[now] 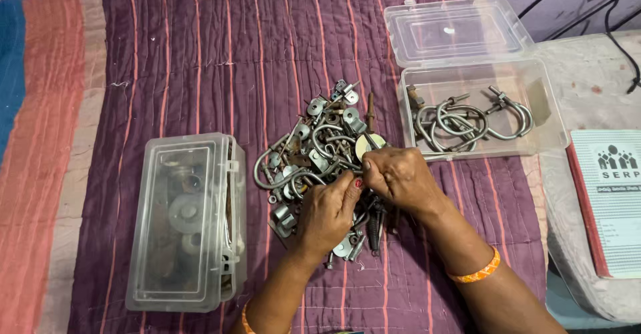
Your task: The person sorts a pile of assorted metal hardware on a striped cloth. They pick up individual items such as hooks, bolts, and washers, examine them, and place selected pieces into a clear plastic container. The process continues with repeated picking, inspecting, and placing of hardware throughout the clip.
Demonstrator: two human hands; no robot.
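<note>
Both hands meet over a heap of metal hardware (320,154) lying on a purple striped cloth (220,60). The left hand (327,210) rests on the near side of the heap with its fingers curled down into the pieces; what exactly they pinch is hidden. The right hand (400,177) is pressed up against it, its fingertips closed together on a small metal part at the heap's right edge (too small to tell which kind). The heap is a mix of bent U-shaped bolts, washers, nuts and flat brackets.

To the right of the heap, well apart from the hands, stands an open clear plastic box (544,117) with its lid (457,30) folded back; several U-shaped bolts (461,120) lie inside. To the left lies a closed clear plastic box (183,220) holding washers and other bits. A printed booklet (611,200) sits at the far right edge. Each wrist carries an orange bangle (475,274).
</note>
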